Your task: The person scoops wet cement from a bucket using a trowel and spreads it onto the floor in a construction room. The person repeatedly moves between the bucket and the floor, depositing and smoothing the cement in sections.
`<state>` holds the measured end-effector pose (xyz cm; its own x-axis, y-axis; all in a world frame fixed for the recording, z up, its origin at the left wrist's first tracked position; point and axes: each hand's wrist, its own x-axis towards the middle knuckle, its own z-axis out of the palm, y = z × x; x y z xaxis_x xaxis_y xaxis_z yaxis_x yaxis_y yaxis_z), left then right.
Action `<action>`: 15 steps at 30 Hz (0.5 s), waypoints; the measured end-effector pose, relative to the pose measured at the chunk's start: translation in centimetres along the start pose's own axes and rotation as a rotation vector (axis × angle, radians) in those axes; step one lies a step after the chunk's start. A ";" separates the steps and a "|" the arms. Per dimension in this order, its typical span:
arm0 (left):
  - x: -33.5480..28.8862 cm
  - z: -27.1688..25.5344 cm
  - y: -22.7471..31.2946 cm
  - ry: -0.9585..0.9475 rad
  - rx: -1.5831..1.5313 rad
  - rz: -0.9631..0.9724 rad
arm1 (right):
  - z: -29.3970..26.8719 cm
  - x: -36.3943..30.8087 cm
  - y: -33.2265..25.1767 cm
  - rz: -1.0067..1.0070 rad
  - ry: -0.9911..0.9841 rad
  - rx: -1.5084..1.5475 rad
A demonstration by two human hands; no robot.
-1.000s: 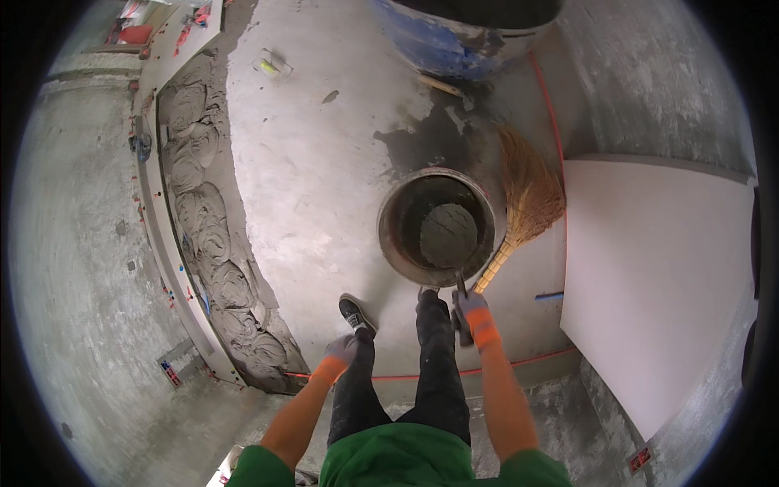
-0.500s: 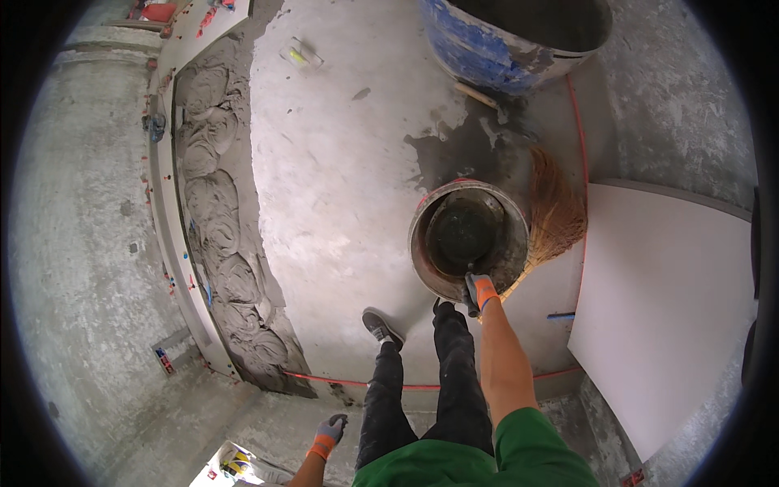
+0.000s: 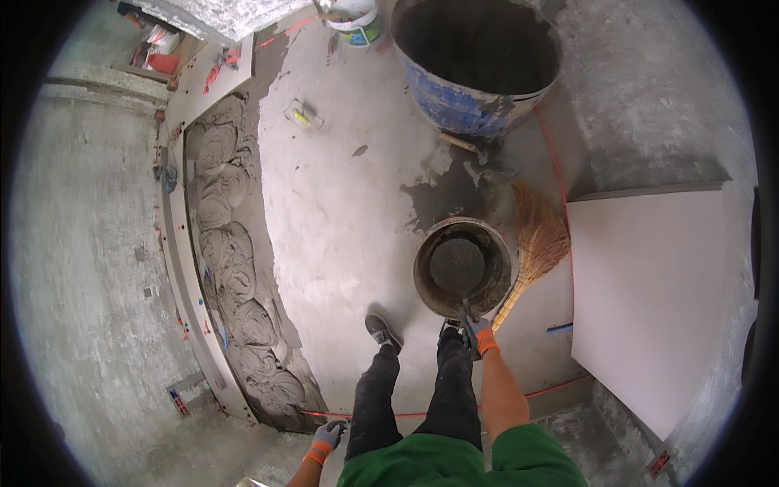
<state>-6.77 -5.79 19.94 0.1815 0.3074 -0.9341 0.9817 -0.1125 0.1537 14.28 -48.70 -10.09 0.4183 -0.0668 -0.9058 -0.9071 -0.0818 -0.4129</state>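
My right hand [image 3: 477, 332], in a grey glove with an orange cuff, is closed around the dark handle of a round dipper [image 3: 458, 265]. The dipper's bowl sits inside a mortar-stained bucket [image 3: 423, 290] and looks full of wet grey mix. The bucket stands on the floor just in front of my right foot. My left hand [image 3: 329, 434], gloved the same way, hangs beside my left leg with fingers loosely curled and apart, nothing visible in it.
A straw broom [image 3: 540, 235] lies right of the bucket. Beyond stand a large blue tub [image 3: 462, 109] and a small white pail [image 3: 357, 28]. A yellow-handled trowel [image 3: 302, 115] lies on the floor. Ridged wet mortar [image 3: 229, 268] lines the left; a white panel [image 3: 649, 292] is at right.
My view has shifted, bringing the white pail and more of the blue tub into sight. The dipper's bowl now shows a level grey surface. My right hand keeps its handle.
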 end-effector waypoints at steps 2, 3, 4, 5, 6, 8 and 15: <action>0.8 -1.9 1.7 -0.041 -0.048 -0.008 | 0.5 -3.8 -1.4 0.001 0.030 0.043; 1.1 -3.0 2.7 -0.064 -0.084 -0.023 | 0.9 -5.9 -2.5 -0.025 0.043 0.070; 1.7 -4.0 3.8 -0.093 -0.034 0.053 | 1.5 -8.2 -3.6 -0.066 0.051 0.102; 1.8 -4.9 4.3 -0.097 -0.040 0.056 | 2.3 -10.4 -4.5 -0.023 0.099 0.140; 2.6 -6.1 5.6 -0.090 -0.041 0.021 | 3.3 -11.9 -5.8 -0.008 0.147 0.192; 4.1 -9.2 7.5 -0.011 0.241 0.171 | 5.3 -14.6 -7.4 -0.043 0.313 0.148; 12.1 -19.4 10.3 -0.107 -0.074 0.210 | 9.2 -18.9 -10.3 0.035 0.746 0.094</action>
<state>6.61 15.07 16.43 0.3787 0.1823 -0.9074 0.9254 -0.0922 0.3677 15.30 -37.42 10.45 0.2788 -0.7268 -0.6277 -0.9068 0.0161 -0.4213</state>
